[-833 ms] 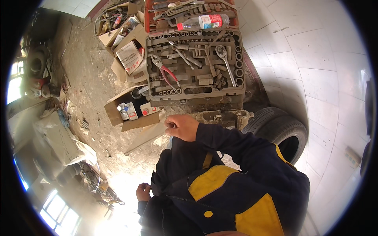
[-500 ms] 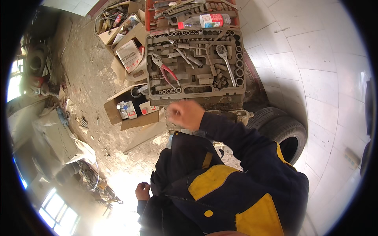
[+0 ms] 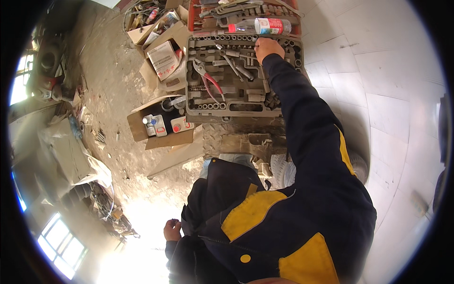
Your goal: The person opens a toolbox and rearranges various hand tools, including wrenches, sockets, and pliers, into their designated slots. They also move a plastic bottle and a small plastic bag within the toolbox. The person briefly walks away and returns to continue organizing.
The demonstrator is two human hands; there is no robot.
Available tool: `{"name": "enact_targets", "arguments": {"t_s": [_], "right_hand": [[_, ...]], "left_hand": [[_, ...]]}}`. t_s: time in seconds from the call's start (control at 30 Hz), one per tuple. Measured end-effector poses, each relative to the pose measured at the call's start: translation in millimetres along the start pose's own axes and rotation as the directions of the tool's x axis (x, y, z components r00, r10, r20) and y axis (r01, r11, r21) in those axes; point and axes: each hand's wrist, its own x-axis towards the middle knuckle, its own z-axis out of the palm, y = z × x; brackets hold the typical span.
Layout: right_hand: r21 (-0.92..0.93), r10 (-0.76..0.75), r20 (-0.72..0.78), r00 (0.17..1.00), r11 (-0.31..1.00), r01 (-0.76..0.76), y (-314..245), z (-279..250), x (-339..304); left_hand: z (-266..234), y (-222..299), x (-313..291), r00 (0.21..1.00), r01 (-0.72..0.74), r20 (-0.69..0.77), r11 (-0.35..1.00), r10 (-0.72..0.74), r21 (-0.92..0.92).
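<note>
My right hand (image 3: 268, 49) is over the far right part of an open grey socket set case (image 3: 246, 113). Its fingers are closed at the far row of sockets (image 3: 236, 39); what they hold, if anything, is hidden. My forearm covers the case's right side. Left of this hand lie pliers with red handles (image 3: 213, 86), slim metal bars (image 3: 231, 65) and a short cylindrical tool (image 3: 244, 72). At the lower left, my left hand (image 3: 173, 230) hangs low beside my dark jacket, its fingers curled. A small dark spot shows at its fingertips, too small to name.
Behind the case, a red tray (image 3: 191, 19) holds rusty tools and a plastic bottle (image 3: 260, 26) with a red cap. To the left stand an open carton (image 3: 138, 128) with white bottles and more cartons (image 3: 179, 38). Tires (image 3: 283, 170) lie partly behind my arm.
My right hand has moved away from me, from before the case's near edge to its far right part. The ratchet there is now covered. My left hand stays about where it was.
</note>
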Motion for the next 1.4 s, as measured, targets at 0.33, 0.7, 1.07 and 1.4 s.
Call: {"name": "enact_targets", "arguments": {"t_s": [0.33, 0.7, 1.07, 1.4], "right_hand": [[0.724, 0.178, -0.259, 0.949, 0.686, 0.069, 8.5, 4.4, -8.7], [0.973, -0.155, -0.179, 0.972, -0.176, 0.151, -17.6, -31.4, -76.8], [0.944, -0.196, -0.328, 0.924, -0.053, 0.324, -25.9, -39.6, -83.7], [0.950, -0.166, -0.304, 0.938, 0.020, 0.311, -28.9, -30.0, -81.5]], "left_hand": [[14.6, -18.0, -6.6, 1.000, 0.008, -0.005, 1.000, -0.008, 0.024], [0.5, 0.7, 7.9, 1.000, -0.008, 0.027, 0.997, 0.006, 0.079], [0.9, -8.5, 17.4, 0.999, 0.012, 0.042, 0.999, -0.014, 0.031], [6.9, -11.0, 11.9, 1.000, 0.000, 0.014, 0.999, 0.001, -0.043]]}}
